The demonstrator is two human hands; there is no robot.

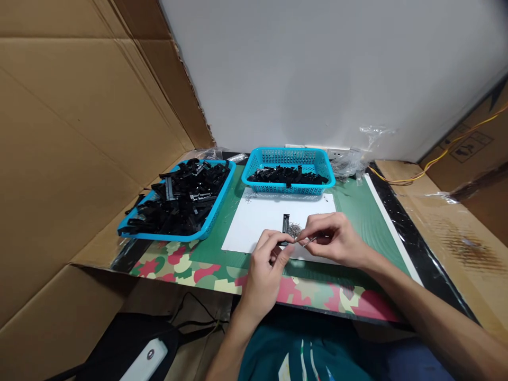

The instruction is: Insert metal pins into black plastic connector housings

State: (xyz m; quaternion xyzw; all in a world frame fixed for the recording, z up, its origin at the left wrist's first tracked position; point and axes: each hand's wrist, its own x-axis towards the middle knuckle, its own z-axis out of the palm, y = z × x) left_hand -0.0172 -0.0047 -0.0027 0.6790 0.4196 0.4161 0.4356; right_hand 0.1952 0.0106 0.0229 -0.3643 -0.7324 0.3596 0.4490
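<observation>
My left hand (269, 259) is closed, its fingertips pinched at the lower end of a slim black plastic part (286, 223) above the white paper. My right hand (335, 238) is closed around a thin metal tool (309, 242), whose kind I cannot make out. Its fingertips meet those of my left hand, and whatever lies between them is too small to tell. Just behind the fingers, a small heap of tiny silvery metal pieces (294, 229) rests on the white sheet (238, 233).
At the left, a blue tray (216, 214) is heaped with black plastic parts (186, 193). A blue basket (288, 152) with more of them stands at the back. Clear plastic wrap (349, 163) lies beside it. Cardboard (79, 116) walls the left side; yellow wires (432, 161) run at right.
</observation>
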